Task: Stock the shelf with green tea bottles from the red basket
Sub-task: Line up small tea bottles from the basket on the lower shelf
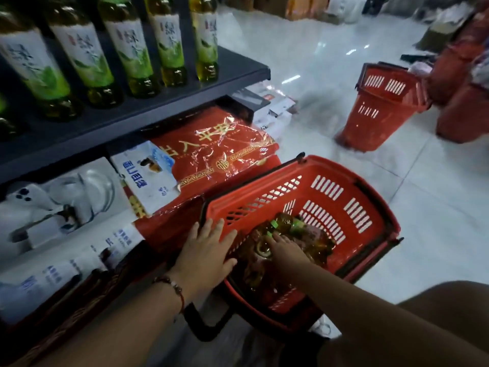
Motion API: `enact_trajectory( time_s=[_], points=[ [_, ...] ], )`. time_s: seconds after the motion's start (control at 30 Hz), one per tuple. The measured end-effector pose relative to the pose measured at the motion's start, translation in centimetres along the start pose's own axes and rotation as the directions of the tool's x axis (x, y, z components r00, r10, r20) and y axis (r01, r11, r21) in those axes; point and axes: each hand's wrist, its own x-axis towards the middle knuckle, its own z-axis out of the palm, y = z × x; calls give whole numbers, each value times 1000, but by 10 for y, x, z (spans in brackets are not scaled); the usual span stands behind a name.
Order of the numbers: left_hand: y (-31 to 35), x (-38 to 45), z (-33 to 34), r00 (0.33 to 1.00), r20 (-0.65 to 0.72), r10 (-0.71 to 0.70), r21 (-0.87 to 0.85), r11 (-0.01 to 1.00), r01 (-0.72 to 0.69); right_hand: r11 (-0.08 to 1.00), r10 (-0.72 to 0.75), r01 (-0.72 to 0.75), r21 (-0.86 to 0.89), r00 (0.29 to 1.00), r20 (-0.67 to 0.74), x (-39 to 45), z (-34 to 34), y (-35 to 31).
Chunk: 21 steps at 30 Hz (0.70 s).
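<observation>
A red basket (pixel 341 186) sits on the floor in front of me, tilted toward me. Green tea bottles (pixel 285 223) with green caps lie at its bottom. My left hand (pixel 209 247) rests flat on the basket's near-left rim with its fingers spread. My right hand (pixel 287 251) reaches down inside the basket and touches the bottles; whether its fingers curl round one is hidden. A row of green tea bottles (pixel 129 49) with white and green labels stands upright on the dark shelf (pixel 238 72) at upper left.
Below the shelf lie red foil-wrapped packs (pixel 225 149) and white and blue boxes (pixel 148 176). Stacked red baskets (pixel 381 102) stand on the white tiled floor at upper right, with more red bins (pixel 465 109) behind. Cardboard boxes line the far wall.
</observation>
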Motion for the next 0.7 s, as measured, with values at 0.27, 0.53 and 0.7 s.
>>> enact_trajectory(
  time_s=[0.27, 0.53, 0.7],
  points=[
    [1, 36, 13, 1000, -4, 26, 23, 999, -26, 970, 149, -156, 189, 988, 50, 64, 29, 12],
    [0, 48, 14, 999, -2, 47, 34, 998, -47, 952, 146, -143, 271, 989, 7, 72, 26, 20],
    [3, 49, 14, 999, -7, 48, 47, 998, -48, 988, -13, 2, 154, 997, 70, 43, 2, 2]
  ],
)
